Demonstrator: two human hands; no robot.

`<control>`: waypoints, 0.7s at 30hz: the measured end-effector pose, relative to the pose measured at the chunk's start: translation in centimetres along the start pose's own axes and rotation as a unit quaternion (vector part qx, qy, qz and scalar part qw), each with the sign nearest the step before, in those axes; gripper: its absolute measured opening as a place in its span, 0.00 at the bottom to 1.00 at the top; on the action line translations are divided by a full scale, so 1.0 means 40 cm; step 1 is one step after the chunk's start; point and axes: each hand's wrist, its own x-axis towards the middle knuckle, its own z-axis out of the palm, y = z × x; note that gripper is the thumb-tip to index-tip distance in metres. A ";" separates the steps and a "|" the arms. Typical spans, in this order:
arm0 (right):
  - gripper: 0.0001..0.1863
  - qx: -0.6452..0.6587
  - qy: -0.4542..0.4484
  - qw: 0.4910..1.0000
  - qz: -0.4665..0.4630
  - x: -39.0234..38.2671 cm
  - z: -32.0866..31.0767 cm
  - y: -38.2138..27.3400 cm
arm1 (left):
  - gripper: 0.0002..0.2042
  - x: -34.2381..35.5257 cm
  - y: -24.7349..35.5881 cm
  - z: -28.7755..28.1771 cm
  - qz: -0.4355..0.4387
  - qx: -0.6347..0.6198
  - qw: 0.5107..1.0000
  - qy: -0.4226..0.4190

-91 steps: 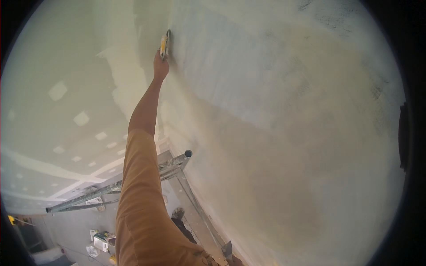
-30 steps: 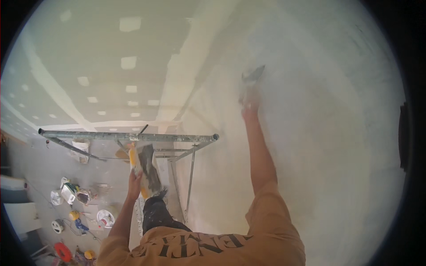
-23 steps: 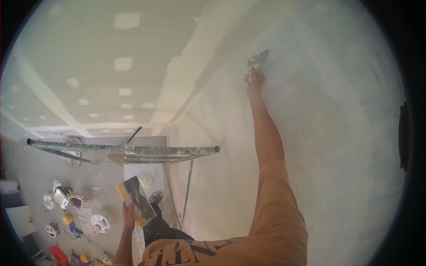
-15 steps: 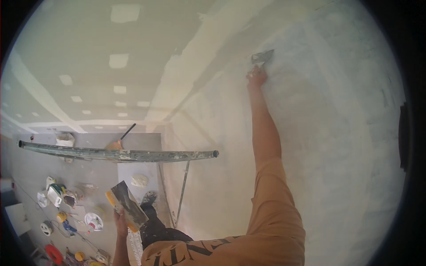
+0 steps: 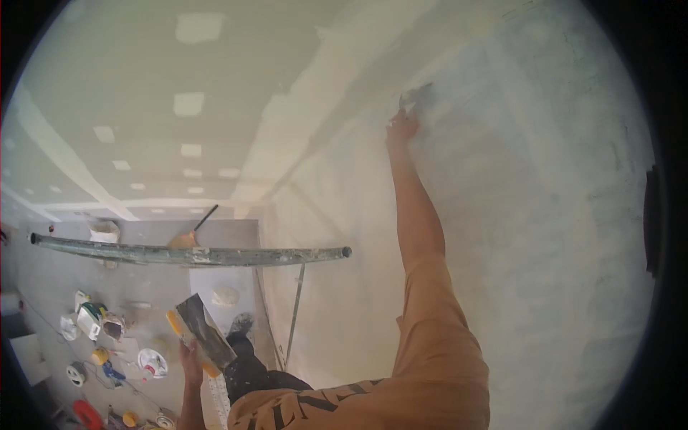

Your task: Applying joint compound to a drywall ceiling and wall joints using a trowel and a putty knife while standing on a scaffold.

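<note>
My right arm is stretched up along a pale wall [image 5: 516,236] smeared with filler. At its end my right hand [image 5: 403,127] is closed around a putty knife [image 5: 416,98], whose grey blade lies at the wall's surface. Low on the left, my left hand [image 5: 190,362] grips a wide filling knife [image 5: 206,332] by its yellow-edged back. Grey-white filler is spread on that broad blade, which is tilted near my dark trousers. Most of both handles is hidden by the fingers.
A spattered metal scaffold rail [image 5: 215,256] crosses left of me, with a slanting brace [image 5: 294,312] below. On the floor lie a white bucket [image 5: 152,363], a red ring-shaped thing [image 5: 87,414], cables and several containers. A plasterboard surface [image 5: 244,64] with pale filler patches meets the wall.
My right hand and the putty knife have moved a little left and down along the wall. My left hand holds the wide filling knife in nearly the same place.
</note>
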 end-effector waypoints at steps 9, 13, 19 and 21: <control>0.19 0.231 -0.022 0.957 0.174 -0.044 -0.005 -0.063 | 0.24 -0.059 0.022 -0.035 -0.034 0.035 0.997 0.067; 0.19 0.211 0.014 0.957 0.199 -0.052 -0.003 -0.093 | 0.23 -0.065 0.015 -0.035 -0.044 -0.003 0.997 0.058; 0.22 0.219 -0.016 0.961 0.167 -0.038 0.003 -0.073 | 0.22 -0.042 -0.005 -0.041 -0.007 0.040 0.999 0.035; 0.21 0.234 -0.033 0.954 0.183 -0.034 -0.009 -0.070 | 0.22 -0.043 -0.003 -0.048 -0.017 0.029 0.999 0.041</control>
